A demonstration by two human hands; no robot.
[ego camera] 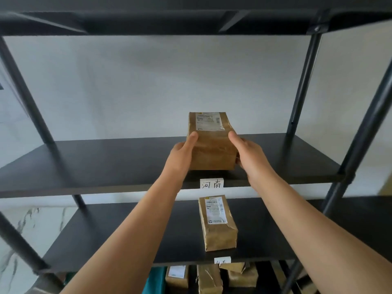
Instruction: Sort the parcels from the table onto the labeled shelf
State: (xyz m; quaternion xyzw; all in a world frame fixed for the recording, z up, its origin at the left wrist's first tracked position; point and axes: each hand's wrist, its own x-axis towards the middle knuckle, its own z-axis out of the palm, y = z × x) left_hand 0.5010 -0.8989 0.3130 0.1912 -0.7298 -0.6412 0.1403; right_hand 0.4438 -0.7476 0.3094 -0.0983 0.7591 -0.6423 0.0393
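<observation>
A brown paper parcel [211, 143] with a white shipping sticker rests on the upper black shelf board [106, 164], just behind a white handwritten label [211, 183] on the board's front edge. My left hand [182, 152] grips its left side and my right hand [247, 154] grips its right side. A second brown parcel [217, 222] lies on the board below [127, 236], behind another white label [222, 260] that is partly cut off.
Several more brown parcels [209, 277] sit on a lower level. Black metal posts [304, 83] frame the rack, and another board [191, 18] runs overhead. A white wall stands behind; marbled floor shows at the lower left.
</observation>
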